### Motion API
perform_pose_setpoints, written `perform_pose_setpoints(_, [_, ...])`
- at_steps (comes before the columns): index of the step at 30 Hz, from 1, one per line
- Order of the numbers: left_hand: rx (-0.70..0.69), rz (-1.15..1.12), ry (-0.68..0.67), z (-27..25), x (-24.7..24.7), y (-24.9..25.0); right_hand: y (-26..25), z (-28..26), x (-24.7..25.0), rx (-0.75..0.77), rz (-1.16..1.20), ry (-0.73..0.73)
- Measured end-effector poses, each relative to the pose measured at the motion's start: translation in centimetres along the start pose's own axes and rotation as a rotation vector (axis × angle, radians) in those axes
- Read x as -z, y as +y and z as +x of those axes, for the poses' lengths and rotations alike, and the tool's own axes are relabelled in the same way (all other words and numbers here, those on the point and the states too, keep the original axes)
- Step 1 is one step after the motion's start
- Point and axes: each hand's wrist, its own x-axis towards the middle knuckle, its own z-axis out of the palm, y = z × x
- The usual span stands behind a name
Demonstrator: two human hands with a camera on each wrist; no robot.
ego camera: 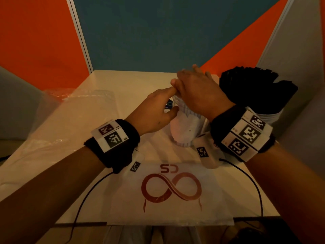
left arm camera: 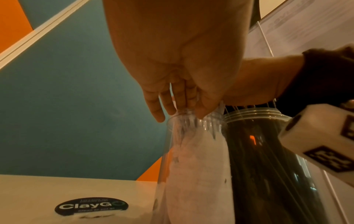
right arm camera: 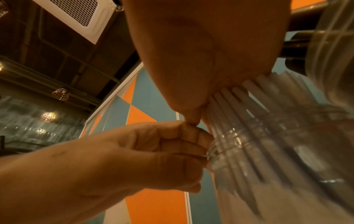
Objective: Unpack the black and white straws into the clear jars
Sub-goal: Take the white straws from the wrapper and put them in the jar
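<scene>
A clear jar (ego camera: 182,136) packed with white straws (ego camera: 187,111) stands mid-table. My right hand (ego camera: 189,79) lies flat on the straws' top ends, palm down and fingers straight; the right wrist view shows the straws (right arm camera: 249,94) fanning out under the palm. My left hand (ego camera: 174,99) grips this jar at its threaded neck (right arm camera: 226,145), fingers curled and thumb on the side. Touching it on the right is a second clear jar (left arm camera: 268,159), full of black straws (ego camera: 255,88) that splay out above its rim.
Crumpled clear plastic bags (ego camera: 70,117) lie on the table's left side. A white bag with a red infinity logo (ego camera: 170,187) covers the near part. A black ClayGo sticker (left arm camera: 91,206) sits behind the jars. Partition walls close the table's far and side edges.
</scene>
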Motion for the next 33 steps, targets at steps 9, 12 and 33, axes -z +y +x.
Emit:
perform_pose_setpoints(9, [0.000, 0.035, -0.097, -2.9, 1.4, 1.1, 0.4, -0.1, 0.2, -0.019, 0.072, -0.085])
perform_pose_setpoints(12, [-0.074, 0.036, -0.167, -6.3, 2.4, 2.0, 0.2, -0.8, 0.7, -0.008, 0.100, -0.074])
perform_pose_setpoints(33, [0.221, -0.251, -0.640, -13.1, 3.7, 0.5, -7.4, -13.3, 0.9, 0.477, 0.491, -0.342])
